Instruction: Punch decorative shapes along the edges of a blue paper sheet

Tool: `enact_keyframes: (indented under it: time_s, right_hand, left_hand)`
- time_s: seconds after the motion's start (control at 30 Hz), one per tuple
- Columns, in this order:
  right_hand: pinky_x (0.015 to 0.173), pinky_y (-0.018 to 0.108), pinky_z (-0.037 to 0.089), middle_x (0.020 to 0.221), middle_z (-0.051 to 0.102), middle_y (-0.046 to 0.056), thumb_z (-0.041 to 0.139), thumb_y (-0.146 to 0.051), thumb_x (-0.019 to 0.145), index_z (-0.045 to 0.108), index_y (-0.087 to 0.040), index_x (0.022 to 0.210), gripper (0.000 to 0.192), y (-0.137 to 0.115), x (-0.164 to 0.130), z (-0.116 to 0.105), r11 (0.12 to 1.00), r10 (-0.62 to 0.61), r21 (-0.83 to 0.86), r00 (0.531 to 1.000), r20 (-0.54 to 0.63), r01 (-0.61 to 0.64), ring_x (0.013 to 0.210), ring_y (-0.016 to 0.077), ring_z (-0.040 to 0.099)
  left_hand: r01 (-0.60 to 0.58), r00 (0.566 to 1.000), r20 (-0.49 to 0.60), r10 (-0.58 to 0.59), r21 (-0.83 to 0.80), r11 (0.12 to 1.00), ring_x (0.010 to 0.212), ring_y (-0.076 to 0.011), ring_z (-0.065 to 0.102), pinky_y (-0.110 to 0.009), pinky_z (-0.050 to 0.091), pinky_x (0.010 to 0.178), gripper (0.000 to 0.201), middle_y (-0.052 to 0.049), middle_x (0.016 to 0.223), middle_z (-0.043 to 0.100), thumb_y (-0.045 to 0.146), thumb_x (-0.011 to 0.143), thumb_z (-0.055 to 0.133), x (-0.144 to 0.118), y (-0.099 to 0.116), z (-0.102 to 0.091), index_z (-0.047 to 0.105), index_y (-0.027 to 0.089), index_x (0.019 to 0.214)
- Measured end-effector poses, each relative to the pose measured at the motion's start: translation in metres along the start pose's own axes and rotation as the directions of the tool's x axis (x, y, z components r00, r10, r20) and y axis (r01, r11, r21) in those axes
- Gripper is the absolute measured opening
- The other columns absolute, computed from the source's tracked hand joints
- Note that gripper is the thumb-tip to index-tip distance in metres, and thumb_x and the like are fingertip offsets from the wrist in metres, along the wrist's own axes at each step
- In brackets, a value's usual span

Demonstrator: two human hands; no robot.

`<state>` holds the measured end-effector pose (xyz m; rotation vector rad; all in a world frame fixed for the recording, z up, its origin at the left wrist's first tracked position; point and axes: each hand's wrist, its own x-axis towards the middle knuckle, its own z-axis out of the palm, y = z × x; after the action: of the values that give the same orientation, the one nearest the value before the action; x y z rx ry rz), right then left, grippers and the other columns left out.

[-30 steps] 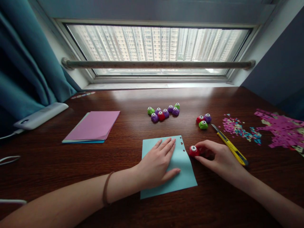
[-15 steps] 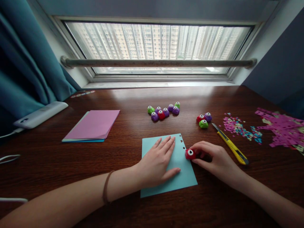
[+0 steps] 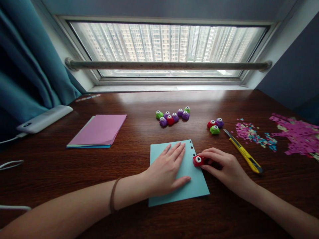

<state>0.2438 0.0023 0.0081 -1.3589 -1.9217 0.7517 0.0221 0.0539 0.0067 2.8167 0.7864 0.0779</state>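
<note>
A light blue sheet of paper (image 3: 157,199) lies on the brown table in front of me. My left hand (image 3: 166,171) rests flat on it, fingers stretched out. Between the thumb and fingers of my right hand (image 3: 221,166) is a small red craft punch (image 3: 197,161) with a heart mark on its white button. This punch sits over the paper's right edge. Just above it, a short row of punched holes (image 3: 191,147), stars and a heart, runs along that edge.
Several purple, green and red punches (image 3: 170,119) stand further back, and three more punches (image 3: 214,129) to the right. A yellow utility knife (image 3: 245,154), paper confetti (image 3: 245,131) and pink strips (image 3: 299,132) lie right. Left are stacked paper (image 3: 99,129) and a white power bank (image 3: 46,119).
The red punch, in my right hand, has moved slightly left, further onto the edge of the paper. My left hand stays flat on the sheet. The whole view has shifted a little.
</note>
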Motion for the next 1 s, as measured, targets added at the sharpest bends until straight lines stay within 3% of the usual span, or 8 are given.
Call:
enact_keyframes:
  time_s: [0.33, 0.67, 0.8, 1.0]
  right_hand:
    - [0.072, 0.026, 0.051, 0.097, 0.063, 0.004, 0.063, -0.014, 0.077, 0.064, -0.022, 0.101, 0.025, -0.002, -0.002, 0.0, 1.0, -0.001, 0.004, 1.0, -0.024, 0.001, 0.083, 0.0161, 0.06]
    - [0.068, 0.027, 0.051, 0.097, 0.06, 0.005, 0.061, -0.018, 0.079, 0.06, -0.023, 0.106, 0.027, 0.001, -0.004, 0.0, 0.994, -0.059, -0.099, 0.997, -0.045, 0.054, 0.082, 0.0173, 0.06]
    - [0.069, 0.03, 0.049, 0.089, 0.058, 0.006, 0.055, -0.019, 0.084, 0.058, -0.021, 0.111, 0.027, -0.001, -0.008, 0.001, 0.955, -0.184, -0.244, 0.982, -0.038, 0.17, 0.08, 0.0182, 0.056]
    - [0.065, 0.034, 0.046, 0.077, 0.058, 0.007, 0.049, -0.017, 0.088, 0.06, -0.012, 0.105, 0.02, -0.005, -0.01, 0.001, 0.824, -0.356, -0.453, 0.933, 0.055, 0.341, 0.073, 0.0198, 0.05]
  left_hand:
    - [-0.052, 0.995, -0.082, 0.061, 0.107, 0.993, 0.136, -0.0293, 0.008, -0.044, 0.011, 0.111, 0.081, -0.018, 0.146, 0.016, 0.064, 0.086, 0.028, -0.002, 0.0, 0.0, 0.023, 0.003, 0.139]
    - [-0.129, 0.97, -0.187, 0.157, 0.152, 0.98, 0.136, -0.0302, 0.005, -0.048, 0.012, 0.11, 0.076, -0.016, 0.147, 0.015, 0.06, 0.086, 0.037, -0.003, 0.007, -0.008, 0.021, 0.009, 0.14]
    - [-0.163, 0.962, -0.199, 0.189, 0.141, 0.977, 0.137, -0.0283, 0.006, -0.049, 0.01, 0.111, 0.073, -0.013, 0.148, 0.017, 0.058, 0.087, 0.036, 0.0, 0.009, -0.007, 0.018, 0.012, 0.141]
    - [-0.205, 0.964, -0.151, 0.22, 0.111, 0.972, 0.137, -0.0241, 0.004, -0.047, 0.004, 0.112, 0.068, -0.009, 0.148, 0.017, 0.054, 0.09, 0.032, 0.004, 0.012, -0.007, 0.018, 0.01, 0.141]
